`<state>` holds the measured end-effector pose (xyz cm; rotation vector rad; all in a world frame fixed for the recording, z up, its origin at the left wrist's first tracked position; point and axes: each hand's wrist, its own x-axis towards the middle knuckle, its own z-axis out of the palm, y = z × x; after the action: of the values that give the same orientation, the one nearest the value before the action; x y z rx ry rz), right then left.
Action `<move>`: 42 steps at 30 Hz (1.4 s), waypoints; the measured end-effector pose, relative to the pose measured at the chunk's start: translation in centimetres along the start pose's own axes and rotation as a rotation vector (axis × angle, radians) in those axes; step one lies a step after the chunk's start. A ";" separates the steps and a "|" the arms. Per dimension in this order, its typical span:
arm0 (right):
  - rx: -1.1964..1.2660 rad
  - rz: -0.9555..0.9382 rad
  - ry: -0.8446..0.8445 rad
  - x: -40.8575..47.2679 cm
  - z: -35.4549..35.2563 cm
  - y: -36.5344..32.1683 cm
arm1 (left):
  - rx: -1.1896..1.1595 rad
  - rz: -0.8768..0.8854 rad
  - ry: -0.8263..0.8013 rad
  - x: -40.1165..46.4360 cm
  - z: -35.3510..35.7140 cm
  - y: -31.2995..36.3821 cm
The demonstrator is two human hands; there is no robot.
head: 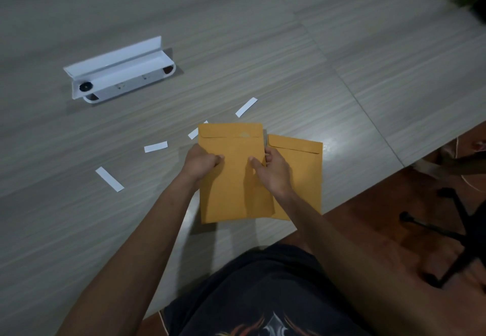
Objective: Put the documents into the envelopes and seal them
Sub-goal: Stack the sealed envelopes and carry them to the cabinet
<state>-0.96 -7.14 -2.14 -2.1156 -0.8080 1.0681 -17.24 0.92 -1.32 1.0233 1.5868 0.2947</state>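
Manila-brown paper envelope [232, 175], flap folded down at its far end, is held in both hands above the near edge of the grey wood-grain table [263, 46]. Left hand [201, 162] grips its left edge, thumb on top and fingers curled underneath; right hand [271, 170] pinches its right edge the same way, thumb on the face. Two-sided grip likely keeps the sheet-like packet flat and square while it is carried or aligned. Flap appears closed; whether it is stuck down, or whether a document sits inside, cannot be told.

Second brown paper envelope [302, 178] lies flat just right of the right hand, partly under the held one, flap also folded over. Probably a finished-pile position, so the held one may be headed on top of it.

Four white paper strips lie beyond and left of the left hand: nearest [109, 179], next [156, 146], one half hidden behind the held envelope [194, 132], one further out [246, 107]. They look like peeled adhesive liners, discarded where each seal was made.

White metal bracket-like tray [121, 72] sits well beyond the left hand, not in use.
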 end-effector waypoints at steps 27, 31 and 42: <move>-0.066 0.216 0.143 4.2 -11.1 7.0 | 0.389 0.012 0.008 0.0 14.0 1.7; -0.099 0.253 0.044 4.9 -10.6 6.6 | 0.266 -0.005 -0.008 0.3 13.1 1.3; 0.227 -0.048 -0.237 3.0 -4.5 -0.8 | -0.432 0.009 0.014 -2.9 3.5 -0.2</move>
<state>4.11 -5.55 -0.84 -1.7951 -0.8011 1.3349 -14.40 -2.51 -0.55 0.6939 1.4464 0.6216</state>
